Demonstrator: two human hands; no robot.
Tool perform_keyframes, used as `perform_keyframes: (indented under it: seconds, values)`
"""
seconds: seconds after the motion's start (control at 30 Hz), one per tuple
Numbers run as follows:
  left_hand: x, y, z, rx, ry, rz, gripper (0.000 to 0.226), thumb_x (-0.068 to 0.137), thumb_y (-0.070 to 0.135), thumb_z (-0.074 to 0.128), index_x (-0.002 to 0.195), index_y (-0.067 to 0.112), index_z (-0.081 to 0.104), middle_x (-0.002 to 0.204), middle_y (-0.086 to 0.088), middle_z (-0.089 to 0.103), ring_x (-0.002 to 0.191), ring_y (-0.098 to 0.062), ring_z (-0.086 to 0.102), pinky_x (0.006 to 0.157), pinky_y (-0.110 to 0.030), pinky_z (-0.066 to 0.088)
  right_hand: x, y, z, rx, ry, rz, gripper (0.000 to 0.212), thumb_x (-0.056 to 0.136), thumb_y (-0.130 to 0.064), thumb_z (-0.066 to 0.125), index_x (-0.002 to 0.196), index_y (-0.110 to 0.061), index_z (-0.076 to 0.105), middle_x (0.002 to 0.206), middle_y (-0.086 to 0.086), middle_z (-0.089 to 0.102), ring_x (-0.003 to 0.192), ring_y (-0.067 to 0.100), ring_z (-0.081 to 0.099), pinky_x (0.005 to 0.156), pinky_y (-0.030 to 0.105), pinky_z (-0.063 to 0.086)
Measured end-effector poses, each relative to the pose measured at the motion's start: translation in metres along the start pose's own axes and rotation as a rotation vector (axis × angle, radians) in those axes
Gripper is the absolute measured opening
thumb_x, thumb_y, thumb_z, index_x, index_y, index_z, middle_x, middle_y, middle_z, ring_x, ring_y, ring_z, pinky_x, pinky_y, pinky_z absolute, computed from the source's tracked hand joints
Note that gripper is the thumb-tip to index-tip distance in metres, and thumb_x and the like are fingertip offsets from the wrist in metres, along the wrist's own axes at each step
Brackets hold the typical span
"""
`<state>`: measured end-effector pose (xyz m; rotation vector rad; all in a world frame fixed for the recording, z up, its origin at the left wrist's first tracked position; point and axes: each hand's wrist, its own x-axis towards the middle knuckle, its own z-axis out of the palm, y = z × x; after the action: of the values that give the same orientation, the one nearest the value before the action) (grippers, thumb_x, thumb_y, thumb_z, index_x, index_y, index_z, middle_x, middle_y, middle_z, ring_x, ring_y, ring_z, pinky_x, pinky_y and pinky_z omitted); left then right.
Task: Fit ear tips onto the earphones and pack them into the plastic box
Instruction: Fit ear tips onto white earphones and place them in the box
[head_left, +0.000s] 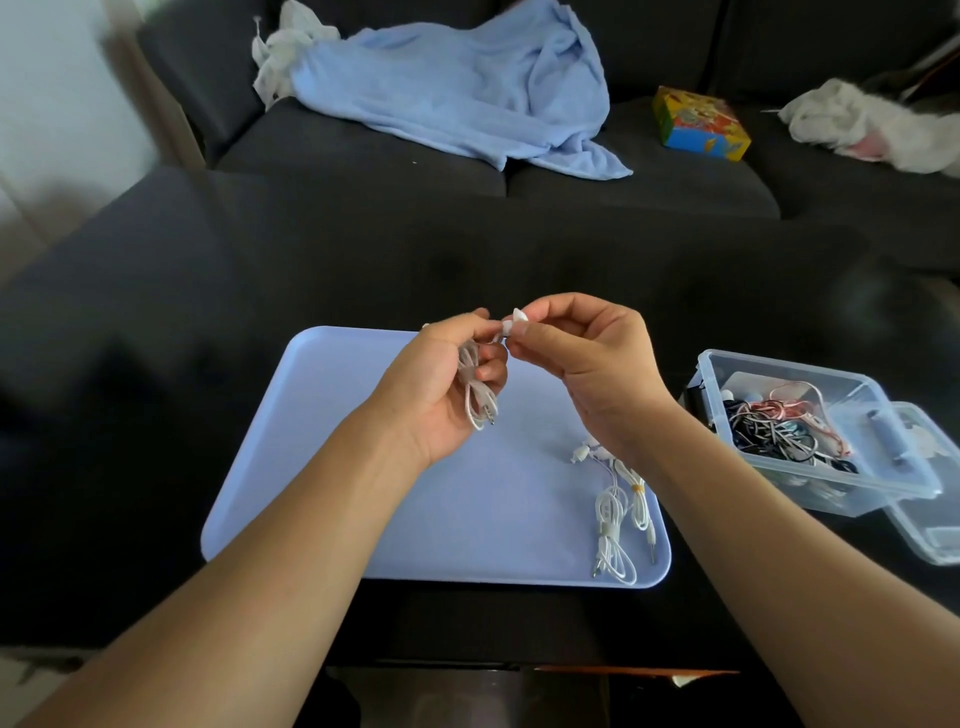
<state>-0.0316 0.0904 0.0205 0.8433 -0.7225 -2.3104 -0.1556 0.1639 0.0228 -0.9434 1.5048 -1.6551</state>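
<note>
A dark sofa (623, 182) fills the background, with a light blue blanket (457, 88) heaped on its seat, white cloth (872, 122) at the right end and a colourful box (698, 123) between them. In front stands a black table (156, 415) carrying a lavender tray (322, 467). To the right of the tray sits a clear plastic box (789, 488) holding a tangle of black, white and pink cables; its lid (930, 530) lies against the box's right side.

Both hands are raised above the far edge of the tray. The left hand (441, 395) has its fingers curled round a coiled white earphone cable (475, 389), the loop and plug hanging down across the palm. The right hand (587, 358) pinches a white earbud (514, 322) between thumb and forefinger, the fingertips of the two hands nearly meeting at it. Whether an ear tip is seated on the bud cannot be told.

Two further bundled white earphones (621, 519) lie on the tray's near right corner, just under the right forearm, apart from the plastic box
</note>
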Motion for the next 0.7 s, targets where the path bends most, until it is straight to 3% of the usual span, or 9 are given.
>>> perform_keyframes:
  seconds: [0.23, 0.43, 0.57, 0.7]
  values:
    - [0.002, -0.001, -0.001, 0.441, 0.028, 0.110, 0.015, 0.097, 0.019, 0.063, 0.091, 0.009, 0.073, 0.077, -0.001, 0.064, 0.051, -0.005, 0.046, 0.042, -0.015, 0.035, 0.003, -0.001, -0.009, -0.008, 0.005, -0.013, 0.008, 0.088, -0.003, 0.073, 0.094, 0.002, 0.071, 0.086, 0.016, 0.074, 0.080, 0.028, 0.074, 0.076, 0.032, 0.060]
    - [0.003, -0.001, -0.003, 0.444, 0.055, 0.138, 0.014, 0.096, 0.015, 0.064, 0.103, 0.011, 0.076, 0.074, 0.002, 0.065, 0.054, -0.006, 0.050, 0.044, -0.016, 0.038, 0.003, -0.002, -0.016, -0.156, -0.017, -0.048, 0.004, 0.088, -0.005, 0.073, 0.092, -0.004, 0.074, 0.083, 0.009, 0.074, 0.077, 0.023, 0.072, 0.071, 0.030, 0.059]
    - [0.003, 0.001, -0.004, 0.445, 0.054, 0.149, 0.015, 0.094, 0.017, 0.066, 0.106, 0.012, 0.075, 0.088, -0.004, 0.070, 0.058, -0.007, 0.050, 0.043, -0.016, 0.038, 0.000, -0.003, -0.021, -0.424, -0.082, -0.146, 0.004, 0.088, -0.007, 0.074, 0.088, -0.011, 0.076, 0.078, 0.000, 0.073, 0.071, 0.017, 0.071, 0.065, 0.023, 0.058]
    - [0.002, -0.001, -0.003, 0.493, 0.039, 0.142, 0.014, 0.092, 0.020, 0.069, 0.104, 0.015, 0.075, 0.097, -0.003, 0.075, 0.061, -0.008, 0.053, 0.045, -0.017, 0.040, -0.003, -0.003, -0.020, -0.459, -0.067, -0.200, 0.003, 0.087, -0.010, 0.075, 0.090, -0.011, 0.077, 0.079, -0.001, 0.074, 0.070, 0.016, 0.072, 0.065, 0.023, 0.059]
